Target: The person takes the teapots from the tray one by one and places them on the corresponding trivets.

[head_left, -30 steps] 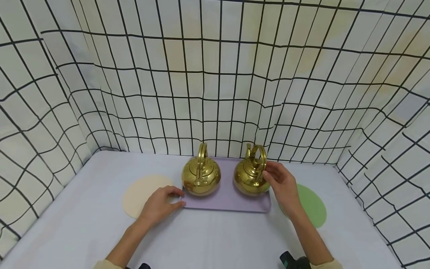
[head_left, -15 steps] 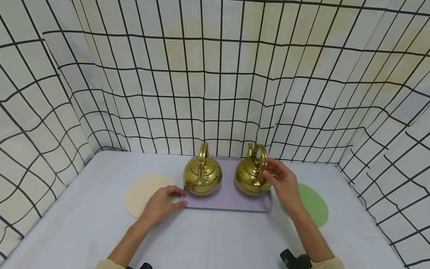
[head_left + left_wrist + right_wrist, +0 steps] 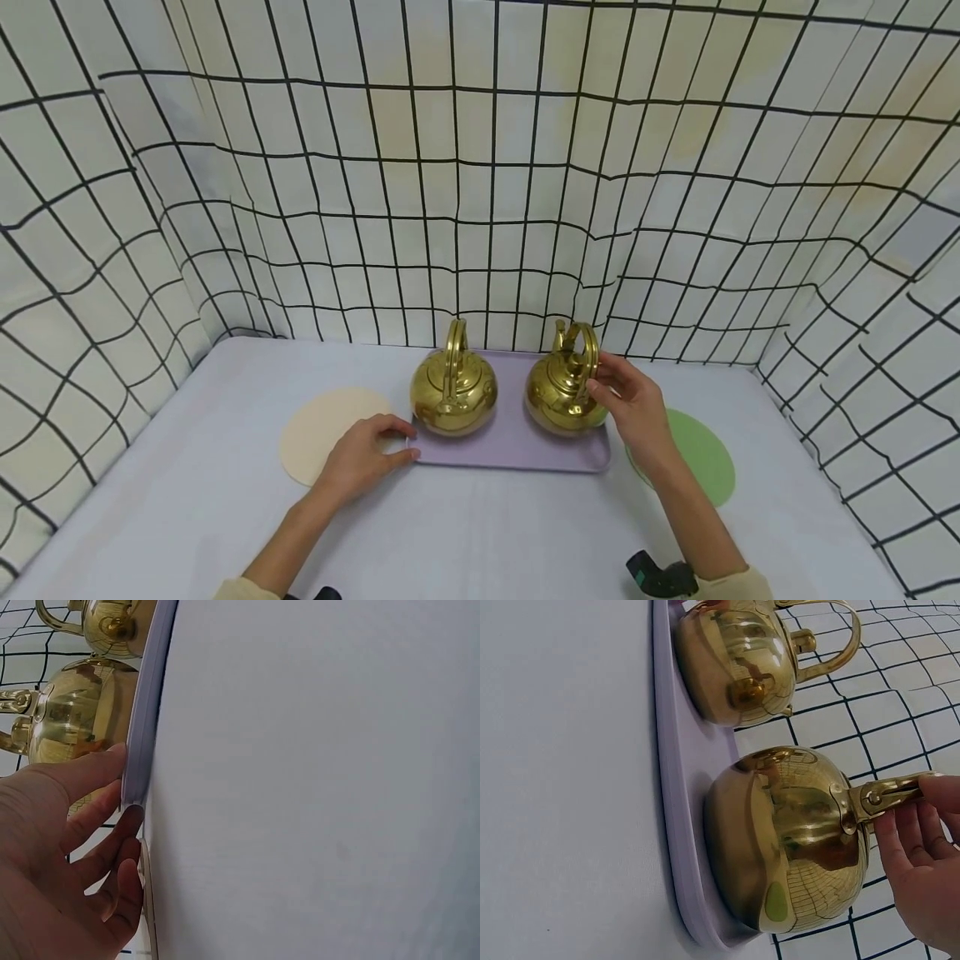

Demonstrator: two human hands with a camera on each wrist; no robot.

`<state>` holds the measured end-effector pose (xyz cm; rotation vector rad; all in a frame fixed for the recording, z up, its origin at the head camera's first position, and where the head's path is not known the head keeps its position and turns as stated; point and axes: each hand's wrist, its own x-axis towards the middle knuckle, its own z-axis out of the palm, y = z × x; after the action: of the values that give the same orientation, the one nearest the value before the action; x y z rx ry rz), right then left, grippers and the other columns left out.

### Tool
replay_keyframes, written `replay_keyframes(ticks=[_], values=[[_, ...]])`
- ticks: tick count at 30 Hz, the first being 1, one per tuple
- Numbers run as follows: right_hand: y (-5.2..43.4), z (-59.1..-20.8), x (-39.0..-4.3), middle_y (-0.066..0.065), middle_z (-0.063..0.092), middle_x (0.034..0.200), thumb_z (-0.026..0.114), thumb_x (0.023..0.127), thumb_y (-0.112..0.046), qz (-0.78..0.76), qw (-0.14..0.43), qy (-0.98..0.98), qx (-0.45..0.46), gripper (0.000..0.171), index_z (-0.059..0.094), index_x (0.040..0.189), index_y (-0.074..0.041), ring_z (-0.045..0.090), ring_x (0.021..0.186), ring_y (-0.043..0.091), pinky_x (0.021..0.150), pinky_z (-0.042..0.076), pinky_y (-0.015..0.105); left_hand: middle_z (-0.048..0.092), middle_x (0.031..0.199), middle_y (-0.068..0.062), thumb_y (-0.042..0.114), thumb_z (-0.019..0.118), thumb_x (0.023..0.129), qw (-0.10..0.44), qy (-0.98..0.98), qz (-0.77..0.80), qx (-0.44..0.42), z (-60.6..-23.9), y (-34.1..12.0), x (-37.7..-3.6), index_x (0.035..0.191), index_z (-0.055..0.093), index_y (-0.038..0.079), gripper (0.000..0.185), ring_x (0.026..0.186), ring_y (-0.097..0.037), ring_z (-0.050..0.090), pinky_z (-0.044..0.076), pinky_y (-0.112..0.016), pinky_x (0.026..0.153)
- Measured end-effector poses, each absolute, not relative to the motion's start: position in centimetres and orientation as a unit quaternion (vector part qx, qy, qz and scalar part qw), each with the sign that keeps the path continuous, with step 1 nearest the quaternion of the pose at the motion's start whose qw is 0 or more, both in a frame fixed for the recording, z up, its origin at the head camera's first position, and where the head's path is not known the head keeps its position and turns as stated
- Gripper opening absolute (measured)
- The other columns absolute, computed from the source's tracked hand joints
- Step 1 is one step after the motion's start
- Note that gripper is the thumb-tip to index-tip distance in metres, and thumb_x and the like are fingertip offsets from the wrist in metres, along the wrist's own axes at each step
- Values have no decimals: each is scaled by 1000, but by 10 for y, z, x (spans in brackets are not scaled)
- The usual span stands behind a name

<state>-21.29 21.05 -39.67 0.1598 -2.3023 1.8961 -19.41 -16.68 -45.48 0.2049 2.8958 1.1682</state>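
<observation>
Two brass teapots with hoop handles sit side by side on a lilac tray (image 3: pixel 480 454). At the right teapot (image 3: pixel 564 398), my right hand (image 3: pixel 636 410) pinches the side of the handle between thumb and fingers; the right wrist view shows the thumb on the handle (image 3: pixel 892 796). This pot's base is down on the tray floor. My left hand (image 3: pixel 363 454) holds the tray's front left corner, its thumb on the rim in the left wrist view and its other fingers curving round the end. Beside that hand stands the left teapot (image 3: pixel 453 396), untouched.
A cream round mat (image 3: pixel 307 437) lies left of the tray, partly behind the left hand. To the right, a green round mat (image 3: pixel 701 458) is partly covered by the right forearm. White cloth with black grid lines (image 3: pixel 480 192) walls the table (image 3: pixel 480 542) at back and sides.
Both hands keep their holds on the tray corner and the right teapot's handle. The whole scene has drifted very slightly rightward in the head view.
</observation>
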Motion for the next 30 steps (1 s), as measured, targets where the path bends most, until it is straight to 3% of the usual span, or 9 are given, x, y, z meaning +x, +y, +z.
replay_keyframes(ticks=[14, 30], values=[[218, -395, -210, -15, 69, 108, 72, 99, -14, 631, 50, -773, 48, 49, 58, 144, -2, 65, 107, 3, 93, 55, 15, 76, 119, -3, 26, 86, 85, 7, 919, 388, 69, -459, -166, -196, 108, 76, 18, 26, 127, -33, 64, 45, -57, 114], [219, -391, -210, -15, 68, 108, 71, 99, -15, 628, 47, -775, 58, 48, 58, 145, -5, 64, 106, 3, 93, 55, 16, 76, 120, -2, 26, 87, 85, 7, 922, 381, 66, -458, -168, -195, 107, 76, 20, 25, 129, -34, 64, 44, -58, 115]])
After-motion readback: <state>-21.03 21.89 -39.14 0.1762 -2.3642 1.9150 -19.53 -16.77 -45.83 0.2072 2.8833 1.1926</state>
